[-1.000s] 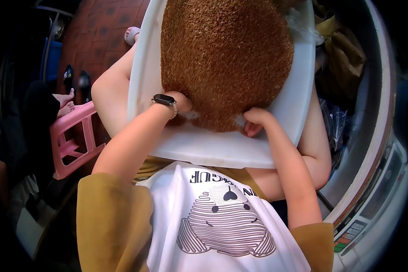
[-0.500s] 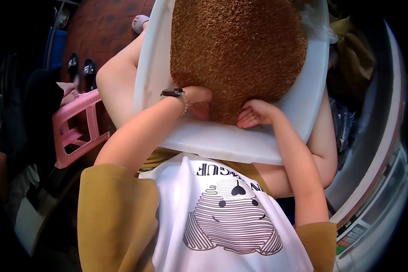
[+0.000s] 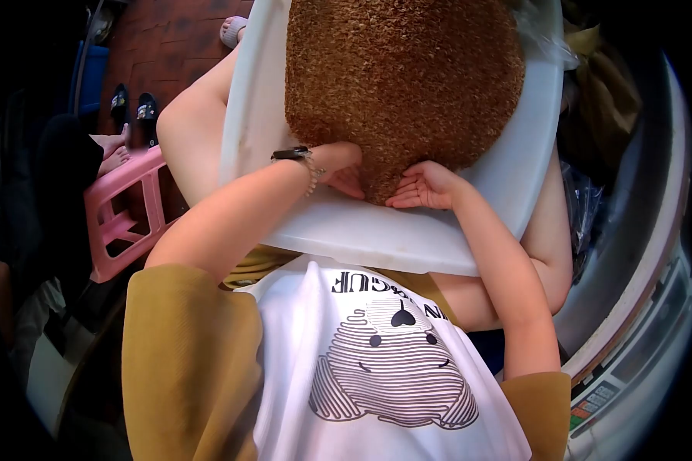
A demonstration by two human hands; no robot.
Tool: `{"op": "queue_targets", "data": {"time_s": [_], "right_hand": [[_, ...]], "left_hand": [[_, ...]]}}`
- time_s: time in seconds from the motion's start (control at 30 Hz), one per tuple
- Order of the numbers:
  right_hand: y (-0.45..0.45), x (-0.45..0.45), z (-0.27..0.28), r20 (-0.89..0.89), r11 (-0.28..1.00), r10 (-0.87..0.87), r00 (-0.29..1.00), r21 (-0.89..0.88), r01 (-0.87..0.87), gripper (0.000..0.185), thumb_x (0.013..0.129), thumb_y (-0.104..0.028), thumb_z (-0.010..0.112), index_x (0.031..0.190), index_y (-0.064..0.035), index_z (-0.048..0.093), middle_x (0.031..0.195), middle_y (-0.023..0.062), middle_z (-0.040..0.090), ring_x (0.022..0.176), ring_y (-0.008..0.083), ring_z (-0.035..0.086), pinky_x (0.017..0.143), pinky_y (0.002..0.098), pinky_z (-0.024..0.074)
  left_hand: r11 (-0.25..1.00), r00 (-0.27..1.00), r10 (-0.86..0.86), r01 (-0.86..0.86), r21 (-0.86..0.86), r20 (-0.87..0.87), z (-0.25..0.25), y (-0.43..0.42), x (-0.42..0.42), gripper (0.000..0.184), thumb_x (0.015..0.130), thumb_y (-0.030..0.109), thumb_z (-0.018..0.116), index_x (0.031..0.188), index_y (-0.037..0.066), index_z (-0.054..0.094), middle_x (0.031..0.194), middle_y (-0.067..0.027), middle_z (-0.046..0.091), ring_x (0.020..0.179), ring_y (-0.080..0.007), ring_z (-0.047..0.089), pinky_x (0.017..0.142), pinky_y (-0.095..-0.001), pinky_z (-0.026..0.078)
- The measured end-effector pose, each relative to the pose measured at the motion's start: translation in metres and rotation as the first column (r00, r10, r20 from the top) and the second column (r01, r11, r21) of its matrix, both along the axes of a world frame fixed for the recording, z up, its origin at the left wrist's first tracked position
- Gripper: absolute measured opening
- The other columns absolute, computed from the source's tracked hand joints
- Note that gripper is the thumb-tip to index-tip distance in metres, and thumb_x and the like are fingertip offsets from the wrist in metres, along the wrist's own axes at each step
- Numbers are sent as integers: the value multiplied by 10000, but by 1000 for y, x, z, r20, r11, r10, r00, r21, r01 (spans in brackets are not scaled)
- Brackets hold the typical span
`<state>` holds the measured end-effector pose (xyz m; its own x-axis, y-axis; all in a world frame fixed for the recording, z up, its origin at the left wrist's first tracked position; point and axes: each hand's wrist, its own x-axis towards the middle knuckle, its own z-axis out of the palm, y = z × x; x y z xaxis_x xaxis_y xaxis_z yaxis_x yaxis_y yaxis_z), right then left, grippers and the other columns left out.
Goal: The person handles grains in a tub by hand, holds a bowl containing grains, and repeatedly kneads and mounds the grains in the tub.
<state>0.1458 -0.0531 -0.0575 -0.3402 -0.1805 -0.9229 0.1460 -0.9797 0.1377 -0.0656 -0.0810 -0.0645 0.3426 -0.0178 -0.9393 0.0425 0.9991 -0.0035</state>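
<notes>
A white plastic tub (image 3: 377, 238) rests across my lap, with a large heap of brown, coarse flaky material (image 3: 404, 84) in it. I cannot tell exactly what the material is. My left hand (image 3: 340, 170), wearing a dark watch (image 3: 291, 154) and a bead bracelet (image 3: 313, 175), lies against the heap's near left edge with its fingers stretched downward. Opposite it, my right hand (image 3: 427, 187) is turned palm up, its fingers extended at the heap's near tip. A narrow tongue of the material sits between both hands. Some fingertips are partly hidden by the material.
To the left stands a pink plastic stool (image 3: 123, 215), with another person's foot (image 3: 114, 151) near it. Dark slippers (image 3: 146, 115) lie on the red tiled floor (image 3: 173, 46). Clear plastic (image 3: 542, 38) hangs at the tub's far right; an olive-brown bag (image 3: 603, 84) is beyond it.
My right hand has shifted slightly left and up, and its fingers are straighter. The two hands are closer together around the heap's near tip.
</notes>
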Motion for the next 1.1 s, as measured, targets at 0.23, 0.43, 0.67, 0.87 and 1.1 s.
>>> {"op": "queue_targets", "data": {"time_s": [0.23,0.43,0.67,0.87,1.1], "right_hand": [[-8,1,-3,-53,995,-71,996,71,75,467,845,-140,446,1115,210,297,1153,358,362,1077,467,476,915,479,452],[-14,-4,-1,-53,987,-102,993,120,108,357,835,-157,444,1020,142,381,1070,300,421,1039,453,492,900,475,464],[-16,-15,6,32,977,-139,990,165,132,240,822,-161,415,873,67,467,930,233,502,913,417,559,835,470,505],[-19,-13,-6,6,978,-115,993,177,113,239,809,-166,390,861,36,508,957,209,565,909,359,586,816,463,515],[-14,-21,5,-55,956,-140,989,252,149,347,825,-150,343,1058,77,460,1031,218,543,946,339,581,805,432,524]], "left_hand": [[999,998,29,-31,36,60,8,0,1,443,848,101,370,1169,-202,335,1157,-328,436,1010,-378,547,869,-414,503],[998,998,42,-44,54,45,5,-3,3,422,844,105,364,1166,-168,357,1158,-309,447,1026,-387,532,869,-425,501],[996,999,32,-33,87,15,15,-1,3,389,836,117,381,1124,-144,398,1121,-286,477,1019,-375,531,865,-435,499],[998,999,38,-38,47,-4,3,-3,5,379,830,115,382,1123,-123,409,1107,-269,493,1006,-355,534,869,-439,494],[992,997,81,-82,97,19,17,0,9,366,827,88,352,1142,-88,410,1099,-239,513,994,-325,551,851,-440,509]]}}
